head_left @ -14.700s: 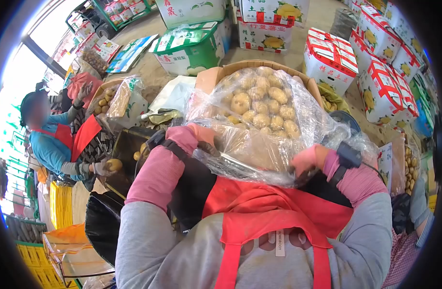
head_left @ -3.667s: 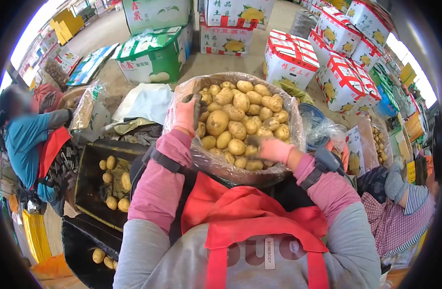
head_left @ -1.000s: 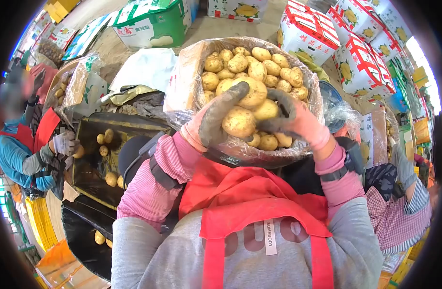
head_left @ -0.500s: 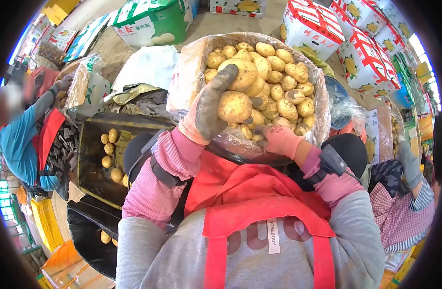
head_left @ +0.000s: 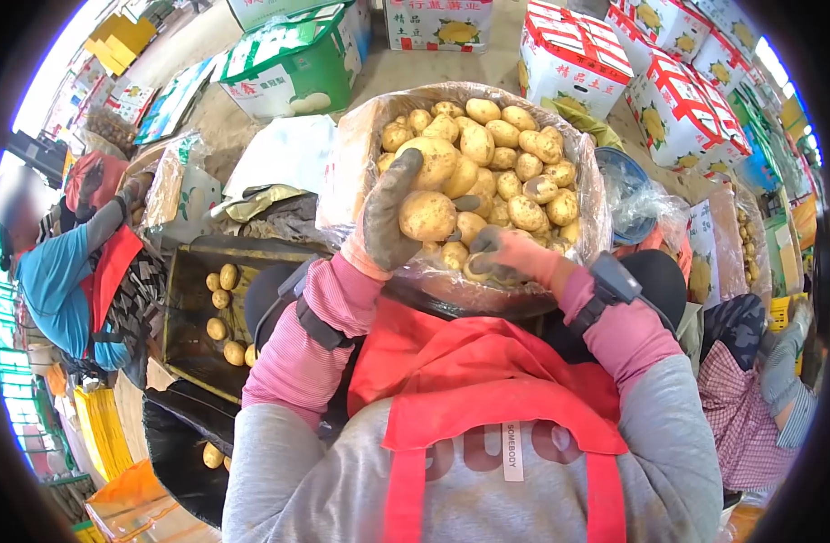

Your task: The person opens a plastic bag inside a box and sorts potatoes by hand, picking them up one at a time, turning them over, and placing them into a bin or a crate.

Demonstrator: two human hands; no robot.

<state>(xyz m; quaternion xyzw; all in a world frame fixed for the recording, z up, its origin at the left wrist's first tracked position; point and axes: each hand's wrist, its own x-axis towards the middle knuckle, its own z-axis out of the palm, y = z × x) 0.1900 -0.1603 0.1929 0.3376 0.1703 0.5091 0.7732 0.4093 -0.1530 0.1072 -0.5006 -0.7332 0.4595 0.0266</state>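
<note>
Potatoes [head_left: 528,166] fill a cardboard box lined with clear plastic [head_left: 351,172] in front of me. My left hand [head_left: 384,217], in a grey-and-pink work glove, grips a potato [head_left: 427,215] at the box's near left side. A larger potato [head_left: 433,163] rests against its thumb and fingers. At the near edge, my right hand [head_left: 516,257], in a similar glove, has its fingers curled down around a potato [head_left: 475,270] that is mostly covered by the fingers and plastic.
A dark crate [head_left: 193,312] with a few potatoes stands at left, a black container [head_left: 175,452] below it. Printed cartons [head_left: 573,63] and a green box [head_left: 297,68] line the back. A blue tub [head_left: 618,185] sits right. Co-workers sit left [head_left: 62,281] and right [head_left: 749,389].
The view has shifted slightly, showing more of the cartons behind. My right hand has moved a little left, its dark fingertips now more visible. My left hand keeps its potato.
</note>
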